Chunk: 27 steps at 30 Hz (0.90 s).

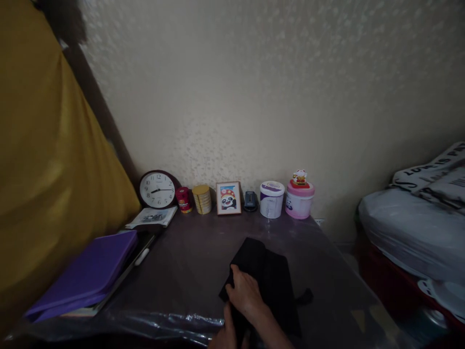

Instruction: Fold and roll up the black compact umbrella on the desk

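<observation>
A piece of folded black cloth (pixel 279 276) lies on the front part of the table, with a short dark end (pixel 305 296) sticking out on its right side. Its exact kind I cannot make out. My right hand (pixel 247 293) reaches across it, fingers closed on its left edge. Lower down, my left hand (pixel 225 334) pinches the near part of the cloth, thumb pointing up; the bottom of the frame cuts this hand off. Both hands are close together.
A clock (pixel 158 190), red tin (pixel 184 199), yellow-lidded jar (pixel 202 199), framed panda picture (pixel 228 198), small dark device (pixel 250 200), white tub (pixel 272 199) and pink tub (pixel 299 201) bearing a cat figurine (pixel 300 178) line the wall. Purple folders (pixel 87 271) lie left, beside a yellow curtain (pixel 54 160).
</observation>
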Motion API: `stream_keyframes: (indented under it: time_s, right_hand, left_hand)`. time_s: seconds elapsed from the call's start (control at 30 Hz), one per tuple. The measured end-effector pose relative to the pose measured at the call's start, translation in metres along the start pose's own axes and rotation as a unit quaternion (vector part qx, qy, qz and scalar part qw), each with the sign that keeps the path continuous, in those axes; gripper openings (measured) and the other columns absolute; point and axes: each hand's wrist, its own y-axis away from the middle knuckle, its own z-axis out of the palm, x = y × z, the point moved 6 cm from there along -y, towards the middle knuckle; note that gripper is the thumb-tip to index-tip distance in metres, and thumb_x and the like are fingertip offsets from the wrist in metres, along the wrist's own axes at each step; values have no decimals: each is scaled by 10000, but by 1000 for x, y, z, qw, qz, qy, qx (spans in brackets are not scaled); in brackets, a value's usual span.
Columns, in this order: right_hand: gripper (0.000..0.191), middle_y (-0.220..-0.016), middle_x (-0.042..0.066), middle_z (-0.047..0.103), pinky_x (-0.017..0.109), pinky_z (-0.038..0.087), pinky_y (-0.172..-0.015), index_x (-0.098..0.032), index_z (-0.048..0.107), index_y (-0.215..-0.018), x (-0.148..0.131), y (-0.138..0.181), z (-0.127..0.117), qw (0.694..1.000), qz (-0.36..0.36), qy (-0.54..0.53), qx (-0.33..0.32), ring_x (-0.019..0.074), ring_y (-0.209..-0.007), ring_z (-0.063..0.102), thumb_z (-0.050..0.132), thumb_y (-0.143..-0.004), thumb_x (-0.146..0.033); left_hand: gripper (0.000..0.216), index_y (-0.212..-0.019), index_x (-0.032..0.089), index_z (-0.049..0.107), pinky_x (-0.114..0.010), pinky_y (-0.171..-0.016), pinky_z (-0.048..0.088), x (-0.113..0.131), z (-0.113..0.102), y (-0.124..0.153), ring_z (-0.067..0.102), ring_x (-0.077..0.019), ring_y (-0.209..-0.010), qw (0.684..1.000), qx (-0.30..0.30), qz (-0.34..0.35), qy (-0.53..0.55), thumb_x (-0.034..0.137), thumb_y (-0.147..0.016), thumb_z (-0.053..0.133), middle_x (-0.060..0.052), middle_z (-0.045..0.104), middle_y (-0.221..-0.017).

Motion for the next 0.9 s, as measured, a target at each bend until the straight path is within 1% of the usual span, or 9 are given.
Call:
stream_keyframes:
  time_s: [0.1, 0.17, 0.27, 0.4, 0.5, 0.63, 0.7, 0.8, 0.9]
  right_hand:
    - [509, -1039, 159, 641, 359, 417, -854, -77, 450, -1246, 0, 0, 0, 1000, -3, 4, -13, 269, -1013, 577, 447, -756, -214]
    - [454, -995, 119, 664, 323, 426, -824, -124, 501, -1203, -1, 1, -2, 1000, -9, 0, -18, 243, -973, 598, 450, -766, -240]
    - [329, -894, 52, 694, 273, 427, -773, -204, 594, -1076, -4, 3, -4, 999, -33, -15, -26, 200, -895, 626, 451, -793, -292]
    - [248, -873, 27, 696, 280, 414, -790, -242, 652, -965, -7, 7, -6, 996, -75, -38, -43, 187, -868, 622, 481, -801, -316]
    - [240, -927, 13, 683, 256, 421, -790, -265, 647, -989, -4, 14, -14, 989, -111, -93, -39, 162, -879, 610, 474, -826, -299]
    - [284, -949, 6, 662, 235, 424, -818, -267, 636, -994, 8, 29, -33, 974, -181, -132, 6, 135, -920, 577, 368, -900, -276]
    - [287, -993, 5, 654, 270, 393, -905, -268, 632, -1008, 16, 35, -37, 971, -213, -109, 11, 147, -1023, 531, 364, -905, -260]
    - [297, -1137, -5, 610, 357, 257, -1050, -279, 593, -1104, 25, 35, -37, 968, -241, -70, -4, 158, -1174, 432, 378, -902, -242]
    - [303, -1194, -13, 580, 383, 174, -1086, -285, 571, -1142, 31, 21, -37, 965, -259, -42, -14, 145, -1209, 400, 384, -905, -258]
  left_hand:
    - [705, -1406, 90, 67, -309, -727, 474, -3, 3, 0, 646, -249, -922, 1000, -17, 9, 21, 260, -816, 412, -123, 671, -1044]
    - [702, -1406, 76, 67, -301, -726, 473, -3, 2, -1, 645, -243, -927, 999, -22, 14, 20, 231, -811, 407, -126, 674, -1038]
    - [674, -1407, 166, 135, -281, -730, 468, -1, 2, -5, 633, -230, -959, 999, -27, 23, -4, 192, -796, 419, -108, 635, -1125]
    - [647, -1382, 270, 230, -296, -739, 464, 1, 7, -13, 622, -241, -981, 996, -60, 49, -37, 148, -777, 423, -82, 612, -1167]
    - [669, -1397, 274, 169, -275, -723, 453, 1, 9, -17, 636, -218, -949, 997, -68, 42, -16, 154, -785, 410, -63, 650, -1103]
    - [750, -1411, 238, 80, -281, -674, 448, 1, 7, -17, 659, -232, -874, 998, -58, 20, 2, 165, -765, 455, -74, 691, -1002]
    - [743, -1411, 227, 77, -286, -671, 445, 1, 3, -15, 666, -236, -846, 999, -42, 4, 14, 177, -774, 455, -83, 705, -950]
    - [775, -1409, 226, 15, -285, -655, 442, 4, 0, -14, 669, -241, -844, 999, -39, -2, 17, 169, -774, 456, -88, 710, -934]
    - [792, -1406, 201, -27, -266, -635, 438, 5, -1, -16, 673, -227, -831, 998, -50, 6, 24, 174, -778, 454, -88, 714, -909]
